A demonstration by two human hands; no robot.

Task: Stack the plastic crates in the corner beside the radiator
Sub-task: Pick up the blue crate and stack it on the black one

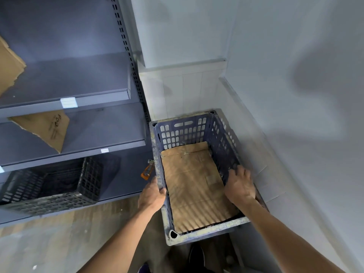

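Observation:
A dusty blue plastic crate with slotted walls sits in the corner between the shelf unit and the white wall. A sheet of brown cardboard lines its bottom. My left hand grips the crate's left rim. My right hand grips the right rim, fingers curled over the wall. A second, black crate stands on the lowest shelf to the left, apart from both hands. No radiator shows in this view.
A grey metal shelf unit fills the left, with torn cardboard pieces on its shelves. An orange-handled tool lies on the bottom shelf just left of the blue crate. Wood-look floor lies below; my shoes show at the bottom edge.

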